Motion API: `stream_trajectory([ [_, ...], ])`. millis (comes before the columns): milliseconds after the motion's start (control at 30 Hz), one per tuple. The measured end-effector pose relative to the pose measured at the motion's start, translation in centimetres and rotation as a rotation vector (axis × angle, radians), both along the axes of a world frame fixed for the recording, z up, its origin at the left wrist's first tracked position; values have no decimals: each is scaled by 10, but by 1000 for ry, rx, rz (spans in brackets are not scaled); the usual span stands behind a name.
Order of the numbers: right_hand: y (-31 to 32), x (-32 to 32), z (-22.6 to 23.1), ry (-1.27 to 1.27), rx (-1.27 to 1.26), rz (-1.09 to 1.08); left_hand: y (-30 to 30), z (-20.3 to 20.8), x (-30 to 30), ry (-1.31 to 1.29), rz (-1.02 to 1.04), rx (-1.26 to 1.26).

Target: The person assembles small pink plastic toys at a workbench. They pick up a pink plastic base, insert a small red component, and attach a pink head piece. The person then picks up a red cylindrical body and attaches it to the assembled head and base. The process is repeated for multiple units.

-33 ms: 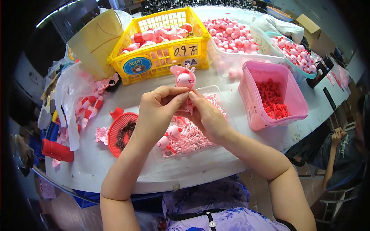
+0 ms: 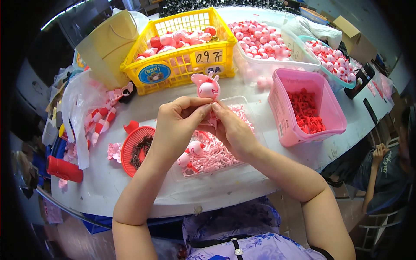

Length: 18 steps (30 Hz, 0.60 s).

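Behind your work the yellow slatted plastic basket (image 2: 182,65) of finished pink toys and the pink rectangular plastic tub (image 2: 284,108) of red clips stand close; a jerked elbow could likely knock either. Your left hand (image 2: 175,128) and right hand (image 2: 232,130) are both pinched shut on the small pink round-headed plastic toy figure (image 2: 208,86), held above the clear shallow tray (image 2: 253,130) of pink parts; squeeze unevenly and it may slip into that tray, or an ear could snap.

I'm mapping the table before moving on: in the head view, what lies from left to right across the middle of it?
Red cylinder → round red basket → left hand → right hand, both on a pink toy figure → pink tub of red parts.
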State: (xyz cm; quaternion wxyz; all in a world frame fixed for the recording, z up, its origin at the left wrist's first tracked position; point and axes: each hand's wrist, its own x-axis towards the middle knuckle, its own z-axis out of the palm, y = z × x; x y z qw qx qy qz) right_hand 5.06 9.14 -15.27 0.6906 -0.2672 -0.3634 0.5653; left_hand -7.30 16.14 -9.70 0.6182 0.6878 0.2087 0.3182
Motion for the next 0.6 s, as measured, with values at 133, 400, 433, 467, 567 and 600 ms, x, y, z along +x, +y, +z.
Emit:
stream_trajectory([
  [133,-1,1,6,21,-1,42,1,2,-1,15,19,60],
  [400,-1,0,9,-4,6,44,0,4,-1,-15,52,9],
  [433,-2,-1,9,8,9,36,0,4,-2,-16,49,10],
  [467,-3,-1,9,20,12,29,0,5,-2,-16,47,10],
  [567,-2,1,5,11,25,38,-2,4,-2,-13,45,30],
  [600,-2,0,5,13,20,37,-2,4,-2,-10,46,41],
])
